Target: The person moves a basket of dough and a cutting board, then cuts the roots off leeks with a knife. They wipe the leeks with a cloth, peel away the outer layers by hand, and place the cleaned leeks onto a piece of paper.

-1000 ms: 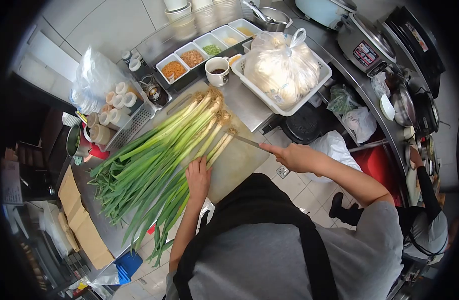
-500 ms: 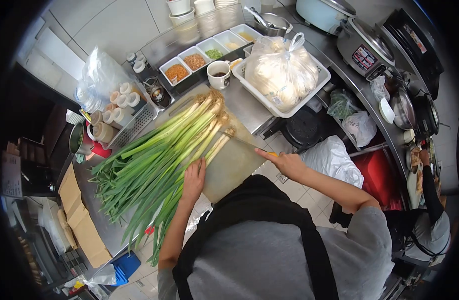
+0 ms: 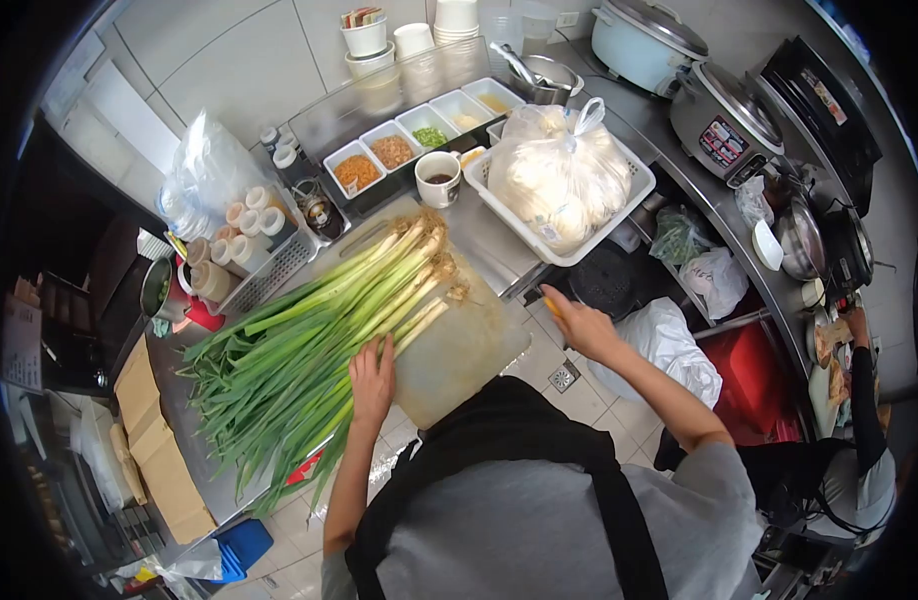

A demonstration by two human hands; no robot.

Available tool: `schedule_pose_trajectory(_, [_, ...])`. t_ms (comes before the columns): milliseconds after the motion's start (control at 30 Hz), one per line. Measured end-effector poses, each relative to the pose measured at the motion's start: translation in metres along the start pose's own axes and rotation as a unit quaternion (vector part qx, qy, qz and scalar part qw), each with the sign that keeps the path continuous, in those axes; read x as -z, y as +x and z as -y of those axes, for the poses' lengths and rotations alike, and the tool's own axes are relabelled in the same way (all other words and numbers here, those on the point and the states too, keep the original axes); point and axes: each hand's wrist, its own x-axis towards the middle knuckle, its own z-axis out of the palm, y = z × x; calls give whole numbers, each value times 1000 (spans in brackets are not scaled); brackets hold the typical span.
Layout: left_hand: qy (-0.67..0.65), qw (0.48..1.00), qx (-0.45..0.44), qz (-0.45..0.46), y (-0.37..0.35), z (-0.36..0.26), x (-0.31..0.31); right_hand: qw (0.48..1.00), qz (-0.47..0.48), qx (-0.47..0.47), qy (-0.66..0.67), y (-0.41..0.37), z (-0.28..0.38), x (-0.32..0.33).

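As the knife draws back from the roots, we keep the green onions pinned.

While the green onions (image 3: 309,325) lie in a long bunch across the cutting board (image 3: 464,350) on the steel surface (image 3: 484,235), our left hand (image 3: 372,375) rests flat and unclenched on the stalks. Our right hand (image 3: 579,322), a second ago at the root tips, now sits off the board's edge, clenched on the yellow-handled knife (image 3: 550,305), blade hidden. A loose root tuft (image 3: 459,293) suggests that cut is through.

Right hand (image 3: 579,325) and knife (image 3: 550,304) now off the scallions (image 3: 319,330), beside the board (image 3: 464,350).
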Motion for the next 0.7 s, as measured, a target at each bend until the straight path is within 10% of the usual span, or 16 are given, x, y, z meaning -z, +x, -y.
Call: schedule_pose_trajectory(700, [-7, 991, 127, -39, -1, -33, 3, 993, -84, 24, 77, 130, 16, -64])
